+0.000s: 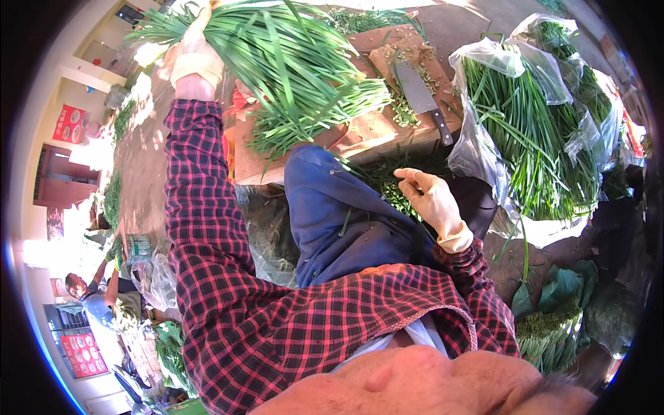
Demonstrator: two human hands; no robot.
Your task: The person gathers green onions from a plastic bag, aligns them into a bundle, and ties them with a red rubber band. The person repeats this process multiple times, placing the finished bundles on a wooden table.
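My left hand [196, 39], in a pale glove, grips a large bunch of long green leaves [280, 57], likely garlic chives. The bunch spreads rightward over a low wooden board [311, 142]. A second bundle [363, 98] lies under it with its pale cut ends to the right. Beside those ends, a cleaver [414, 88] rests flat among chopped stem bits, its dark riveted handle towards me. My right hand [431, 199], also gloved, hovers beside my knee with nothing in it. Its fingers are loosely bent and partly apart, above fallen trimmings [397, 194].
To the right stands a clear plastic bag [477, 150] packed with long green stalks [529, 135]. Tied bundles [550, 332] sit lower right. More greens [363, 21] lie behind the board. At far left another person [101, 298] handles greens near a wire basket [138, 246].
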